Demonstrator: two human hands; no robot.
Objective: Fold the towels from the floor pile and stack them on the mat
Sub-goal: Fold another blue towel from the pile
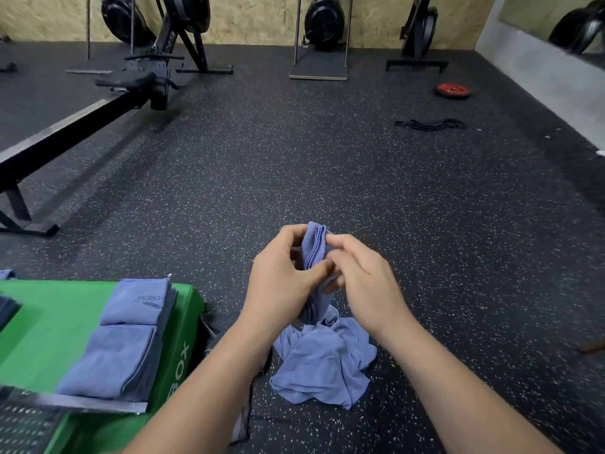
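Gym floor point(294, 158); towel point(315, 245) in left hand point(281, 280)

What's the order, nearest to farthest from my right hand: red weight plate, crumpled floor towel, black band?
1. crumpled towel, on the floor just below the right hand
2. black band, far ahead, right side
3. red weight plate, just beyond the band

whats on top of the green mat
Folded blue towels lie on the green mat, a darker cloth at its left edge. The mat surface beneath them is covered.
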